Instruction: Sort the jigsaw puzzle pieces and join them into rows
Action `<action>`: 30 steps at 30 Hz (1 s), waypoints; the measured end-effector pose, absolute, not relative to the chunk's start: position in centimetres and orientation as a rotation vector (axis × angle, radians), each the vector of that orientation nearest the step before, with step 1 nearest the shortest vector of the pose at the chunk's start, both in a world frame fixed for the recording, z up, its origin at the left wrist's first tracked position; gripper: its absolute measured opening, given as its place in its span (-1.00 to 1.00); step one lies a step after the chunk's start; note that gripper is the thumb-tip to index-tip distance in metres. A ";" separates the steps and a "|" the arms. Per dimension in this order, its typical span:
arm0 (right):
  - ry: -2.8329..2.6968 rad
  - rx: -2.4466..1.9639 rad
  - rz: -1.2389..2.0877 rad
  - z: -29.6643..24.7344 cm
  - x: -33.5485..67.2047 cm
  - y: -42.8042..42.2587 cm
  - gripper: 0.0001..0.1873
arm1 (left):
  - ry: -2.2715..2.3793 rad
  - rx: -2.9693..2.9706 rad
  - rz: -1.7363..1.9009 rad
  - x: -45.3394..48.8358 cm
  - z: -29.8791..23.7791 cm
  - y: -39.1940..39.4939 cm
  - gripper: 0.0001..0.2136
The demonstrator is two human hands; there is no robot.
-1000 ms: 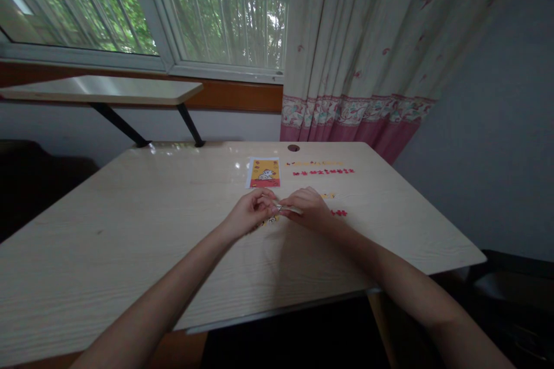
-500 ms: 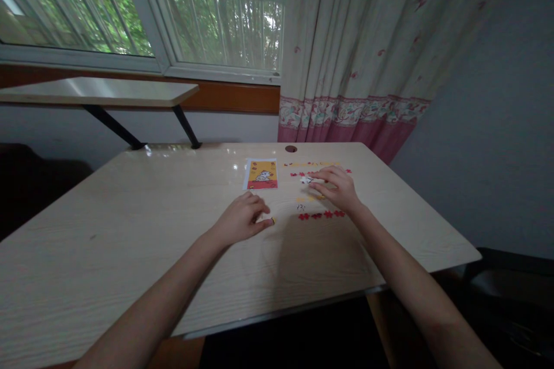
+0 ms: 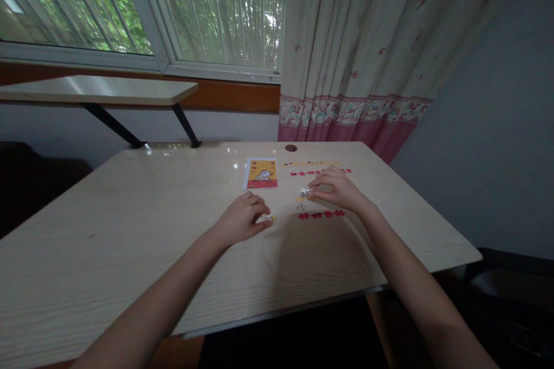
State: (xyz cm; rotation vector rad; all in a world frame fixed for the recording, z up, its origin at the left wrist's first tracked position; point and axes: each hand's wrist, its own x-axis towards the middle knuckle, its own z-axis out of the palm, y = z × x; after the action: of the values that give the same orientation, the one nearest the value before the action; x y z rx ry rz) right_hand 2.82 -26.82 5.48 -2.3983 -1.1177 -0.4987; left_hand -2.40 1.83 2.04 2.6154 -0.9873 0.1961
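Between the thumb and fingers of my right hand (image 3: 335,189) is a white jigsaw puzzle piece (image 3: 306,191) with dark marks, held over the table. My left hand (image 3: 244,217) is closed on another white puzzle piece (image 3: 265,218) with a bit of yellow, low at the tabletop; the fingers hide part of it. Beyond the hands lies a picture card (image 3: 262,174) showing a white animal on yellow and red. Red puzzle pieces (image 3: 322,215) lie in a row nearer me, and another row of red pieces (image 3: 302,173) runs behind my right hand, partly covered.
Yellow pieces (image 3: 298,164) form the farthest row on the wooden table (image 3: 173,230). A round cable hole (image 3: 291,149) is at its back edge. A raised shelf (image 3: 99,90) on black legs stands back left, and a curtain (image 3: 346,69) hangs behind.
My right hand has come slightly toward me with the white piece, which now sits lower in the view and looks turned. The left hand stays nearly in place; more of its piece shows.
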 end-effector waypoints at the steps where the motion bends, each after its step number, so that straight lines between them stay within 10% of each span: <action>1: -1.126 -2.458 -0.404 5.4 3.0 -27.0 -0.78 | -0.985 2.607 0.194 -2.4 2.0 1.9 -0.78; 10: -1.078 -2.680 0.052 4.0 3.8 -27.6 -0.87 | -1.026 2.636 0.244 -2.4 1.9 1.9 -0.77; 30: -1.041 -2.672 -0.032 3.6 3.5 -26.0 -0.86 | -1.046 2.627 0.206 -2.6 2.3 1.5 -0.80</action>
State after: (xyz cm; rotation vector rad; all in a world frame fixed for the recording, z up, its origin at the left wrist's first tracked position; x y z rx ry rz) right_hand 3.47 -26.05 3.62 -2.6725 -1.0412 -0.0318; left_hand -2.59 1.55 2.32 2.6275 -1.0458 0.2061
